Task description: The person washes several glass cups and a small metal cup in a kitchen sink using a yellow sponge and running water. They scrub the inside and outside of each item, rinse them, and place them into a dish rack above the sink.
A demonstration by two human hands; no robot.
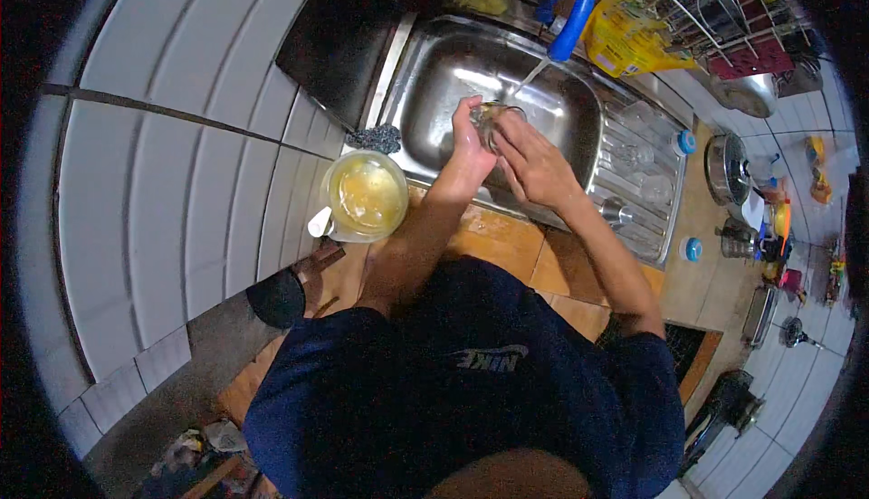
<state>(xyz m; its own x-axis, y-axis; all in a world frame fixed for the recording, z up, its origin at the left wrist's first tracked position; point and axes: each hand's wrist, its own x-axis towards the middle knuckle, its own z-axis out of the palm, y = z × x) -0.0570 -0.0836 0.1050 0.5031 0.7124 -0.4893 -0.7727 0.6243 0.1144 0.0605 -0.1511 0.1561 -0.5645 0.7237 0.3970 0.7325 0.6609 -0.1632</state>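
Note:
Over the stainless steel sink (434, 78), my left hand (472, 139) holds a clear glass vessel (486, 119) from its left side. My right hand (533, 156) lies against the same vessel from the right, with its fingers over it; they hide much of its shape. Water runs from the blue tap spout (574, 20) into the sink just beyond the vessel. A clear tub of yellowish liquid (366, 195) stands left of my left forearm, by a dark scouring pad (375, 139).
Several clear glasses (631, 154) and a metal cup (616, 212) stand on the ribbed drainboard at right. Behind the sink are a yellow pouch (621, 37) and a white wire rack (669, 0). A lidded pot (726, 168) stands farther right. The tiled wall (163, 193) borders the left.

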